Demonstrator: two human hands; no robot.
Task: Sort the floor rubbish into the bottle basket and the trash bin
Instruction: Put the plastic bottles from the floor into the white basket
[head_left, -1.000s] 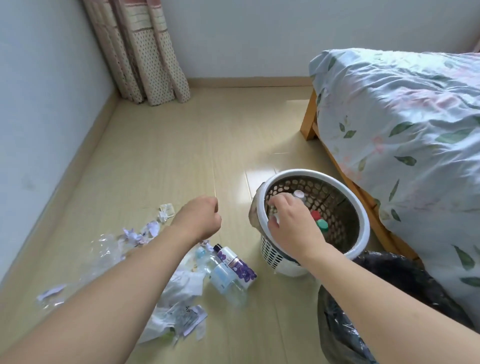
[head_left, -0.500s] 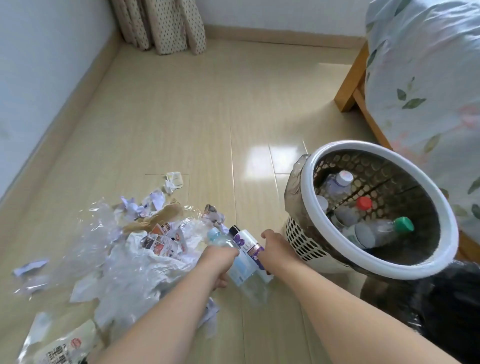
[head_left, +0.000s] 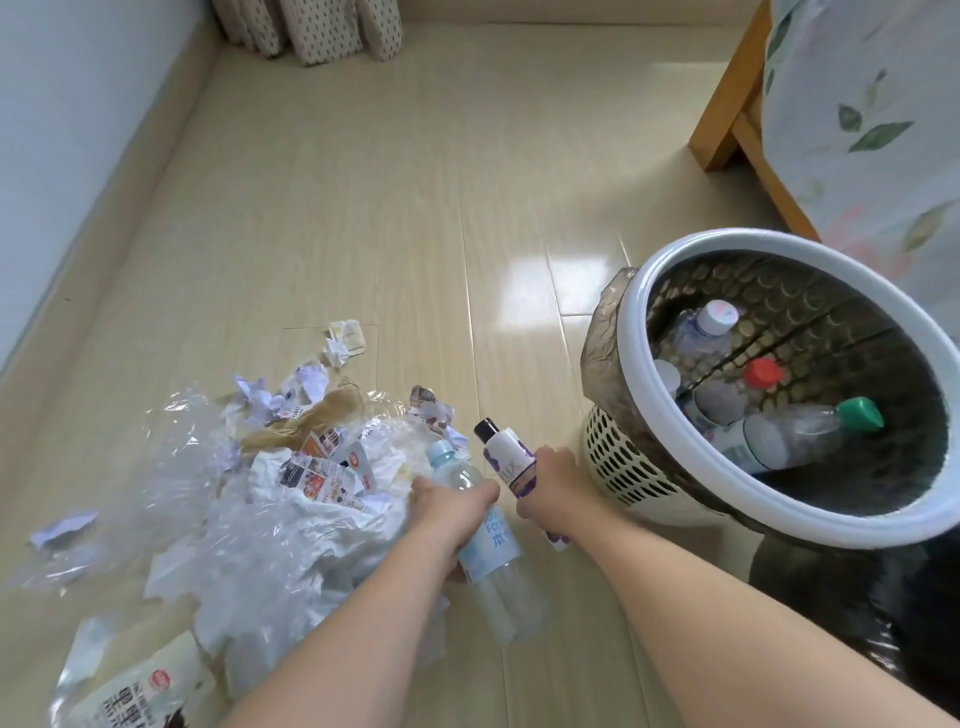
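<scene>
Clear bottle (head_left: 485, 540) gripped in my left hand (head_left: 447, 506), purple-labelled bottle (head_left: 506, 462) gripped in my right hand (head_left: 550, 480), basket (head_left: 670, 525) just right.

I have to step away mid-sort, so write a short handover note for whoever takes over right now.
Left hand grips the clear water bottle on the floor.
Right hand grips the purple-labelled bottle beside it.
White bottle basket stands to the right, already holding several capped bottles.
Black-bagged trash bin sits just this side of the basket.
Left: drop both bottles in the basket, then bin the paper and plastic wrappers.
</scene>
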